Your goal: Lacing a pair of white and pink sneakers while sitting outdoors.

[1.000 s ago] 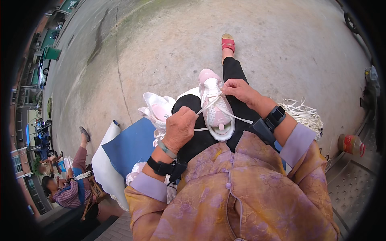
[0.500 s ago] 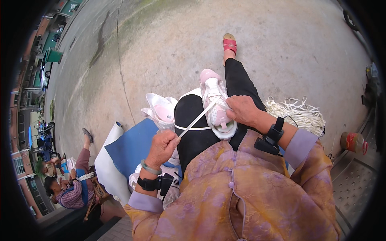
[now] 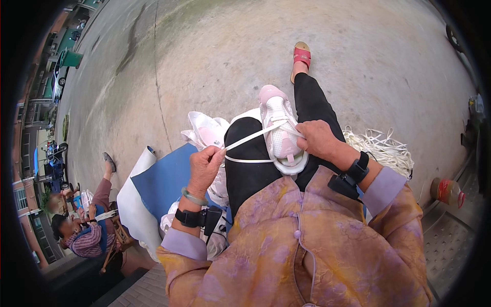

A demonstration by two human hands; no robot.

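Observation:
A pink and white sneaker (image 3: 279, 128) lies on my lap, toe pointing away from me. A flat white shoelace (image 3: 250, 138) runs taut from the shoe out to the left. My left hand (image 3: 204, 166) pinches the free end of that lace, well left of the shoe. My right hand (image 3: 318, 139) rests against the shoe's right side, fingers closed on the lace where it enters the eyelets. Both wrists carry black bands, and a green bangle sits on the left wrist.
A bag of more pink and white shoes (image 3: 207, 130) lies left of my knee on a blue and white sheet (image 3: 158, 184). A heap of white laces (image 3: 381, 148) sits on the concrete at right, near a bottle (image 3: 447, 190). Another person (image 3: 84, 233) sits at lower left.
My left hand has drawn away from the shoe to the left, pulling the lace out long and taut. My right hand has stayed on the shoe.

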